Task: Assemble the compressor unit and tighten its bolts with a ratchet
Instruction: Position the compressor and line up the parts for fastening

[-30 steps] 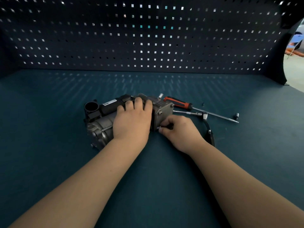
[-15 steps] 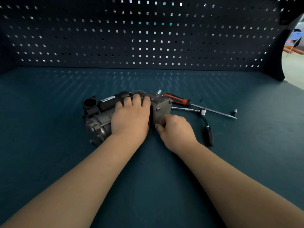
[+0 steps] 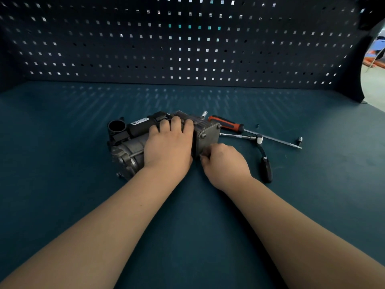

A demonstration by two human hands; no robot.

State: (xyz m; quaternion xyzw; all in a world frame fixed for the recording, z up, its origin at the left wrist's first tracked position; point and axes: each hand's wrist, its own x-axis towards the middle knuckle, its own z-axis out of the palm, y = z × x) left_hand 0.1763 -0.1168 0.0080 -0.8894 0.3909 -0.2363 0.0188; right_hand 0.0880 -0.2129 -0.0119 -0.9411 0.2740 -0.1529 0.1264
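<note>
Compressor unit (image 3: pixel 133 142): lay mid-bench (image 3: pixel 62 174), long axis left-right; left hand (image 3: pixel 168 144) gripped its top. Right hand (image 3: pixel 225 161): fingers curled at end plate (image 3: pixel 209 135), contents hidden. Ratchet (image 3: pixel 266 168): lay just right of right hand, the nearer one.

Left hand (image 3: pixel 168 147): bare, back and four knuckles showing.
Right hand (image 3: pixel 226 163): bare, back and wrist showing.
Left forearm (image 3: pixel 104 222): bare along its whole visible length.
Right forearm (image 3: pixel 291 226): likewise bare, smooth.

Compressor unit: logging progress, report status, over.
Left hand grips grey metal compressor unit. Right hand at its end plate, fingertips hidden. Black-handled ratchet lies untouched alongside.
</note>
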